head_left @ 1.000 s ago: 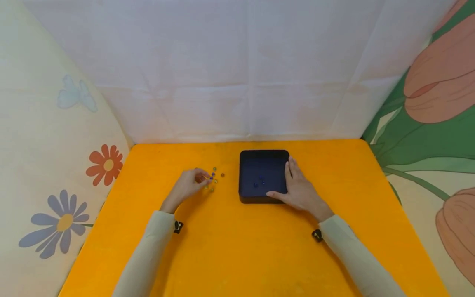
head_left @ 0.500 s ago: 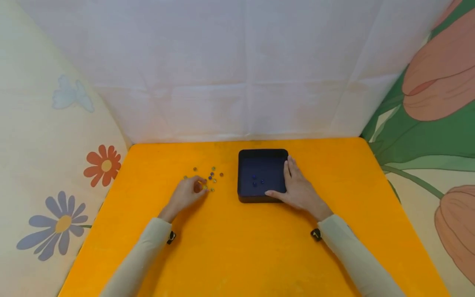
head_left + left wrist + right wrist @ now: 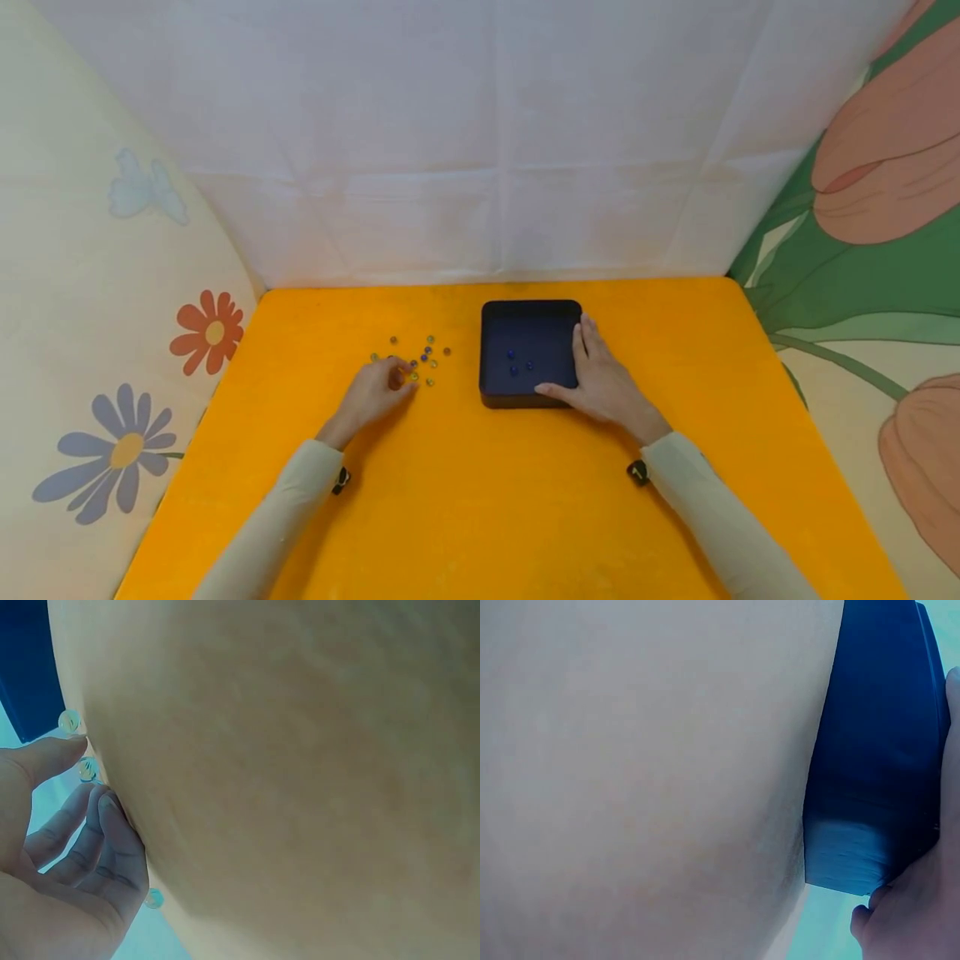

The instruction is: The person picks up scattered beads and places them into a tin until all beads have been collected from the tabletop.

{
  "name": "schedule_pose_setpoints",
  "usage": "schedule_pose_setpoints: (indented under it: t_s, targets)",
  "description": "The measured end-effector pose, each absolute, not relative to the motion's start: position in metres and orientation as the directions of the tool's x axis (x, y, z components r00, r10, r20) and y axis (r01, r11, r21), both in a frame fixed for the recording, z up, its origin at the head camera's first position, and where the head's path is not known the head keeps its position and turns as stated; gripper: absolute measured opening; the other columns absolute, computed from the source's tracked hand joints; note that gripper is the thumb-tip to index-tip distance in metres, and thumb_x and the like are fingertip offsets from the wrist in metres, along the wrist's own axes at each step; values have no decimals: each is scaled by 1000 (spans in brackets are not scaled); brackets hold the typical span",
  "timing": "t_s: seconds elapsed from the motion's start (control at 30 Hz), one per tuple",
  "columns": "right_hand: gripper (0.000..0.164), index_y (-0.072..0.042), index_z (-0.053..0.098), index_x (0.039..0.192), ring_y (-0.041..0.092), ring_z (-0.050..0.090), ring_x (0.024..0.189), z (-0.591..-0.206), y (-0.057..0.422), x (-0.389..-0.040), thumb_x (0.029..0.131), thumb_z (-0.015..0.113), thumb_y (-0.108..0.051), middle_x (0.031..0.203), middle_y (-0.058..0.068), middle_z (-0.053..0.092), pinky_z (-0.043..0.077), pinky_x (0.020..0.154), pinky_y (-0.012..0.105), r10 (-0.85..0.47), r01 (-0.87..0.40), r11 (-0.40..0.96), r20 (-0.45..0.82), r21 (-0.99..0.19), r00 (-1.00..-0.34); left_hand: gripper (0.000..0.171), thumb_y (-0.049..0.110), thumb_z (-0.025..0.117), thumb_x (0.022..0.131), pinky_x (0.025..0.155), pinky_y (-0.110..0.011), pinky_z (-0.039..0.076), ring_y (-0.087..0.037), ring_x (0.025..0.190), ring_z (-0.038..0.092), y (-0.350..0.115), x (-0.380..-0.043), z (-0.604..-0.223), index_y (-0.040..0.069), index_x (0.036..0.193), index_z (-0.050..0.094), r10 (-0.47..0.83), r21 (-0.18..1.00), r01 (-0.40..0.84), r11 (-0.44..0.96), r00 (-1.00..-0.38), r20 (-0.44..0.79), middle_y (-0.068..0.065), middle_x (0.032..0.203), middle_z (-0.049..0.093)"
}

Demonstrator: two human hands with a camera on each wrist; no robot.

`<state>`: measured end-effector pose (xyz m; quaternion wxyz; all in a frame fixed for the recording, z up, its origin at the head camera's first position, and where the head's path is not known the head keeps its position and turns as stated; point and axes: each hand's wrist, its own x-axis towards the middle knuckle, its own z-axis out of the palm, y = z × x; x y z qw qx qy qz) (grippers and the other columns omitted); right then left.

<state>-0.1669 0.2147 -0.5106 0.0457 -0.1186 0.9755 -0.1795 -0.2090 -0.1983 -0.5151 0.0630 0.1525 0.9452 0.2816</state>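
Note:
My left hand (image 3: 369,392) is low over a loose group of glass marbles on the table's left half. Its thumb and index finger stand apart on either side of a yellow-green marble (image 3: 414,377); in the left wrist view this clear marble (image 3: 88,769) shows in the gap between thumb and fingertips. A blue marble (image 3: 413,364) lies by the index fingertip. My right hand (image 3: 606,388) rests against a square dark tray (image 3: 495,401), straight fingers along its right wall and thumb across the near rim. Three blue marbles (image 3: 513,371) lie inside the tray.
Several other marbles lie around the left hand, among them a brown marble (image 3: 447,352), a green marble (image 3: 430,382) and another brown marble (image 3: 393,340). An orange cloth (image 3: 480,500) covers the table. A white sheet (image 3: 450,167) hangs behind it, with flower-printed cloths at both sides.
My left hand has drawn back a little leftward and toward me, uncovering marbles at its far side. Inside the tray, one blue marble has rolled left. The right hand keeps its place.

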Motion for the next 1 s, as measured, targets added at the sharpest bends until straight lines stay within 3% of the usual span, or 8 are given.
schedule_pose_setpoints:
  t_s: [0.23,1.0]
  targets:
    - [130,-1,-3,167,36,-4,166,-511,214,-167,87,48,-91,175,13,-22,25,130,56,-249,-217,911,-49,-351,-967,29,23,77,97,80,-42,59,-22,90,69,-198,-210,-516,3,118,73,327,549,260,795,-945,-25,-12,102,75]
    - [131,-1,-2,167,36,-4,166,-514,215,-168,86,47,-92,176,14,-21,25,129,56,-243,-214,917,-46,-337,-969,26,23,75,98,70,-35,54,-17,78,64,-196,-214,-516,3,114,75,317,534,248,808,-947,-40,-10,95,75]
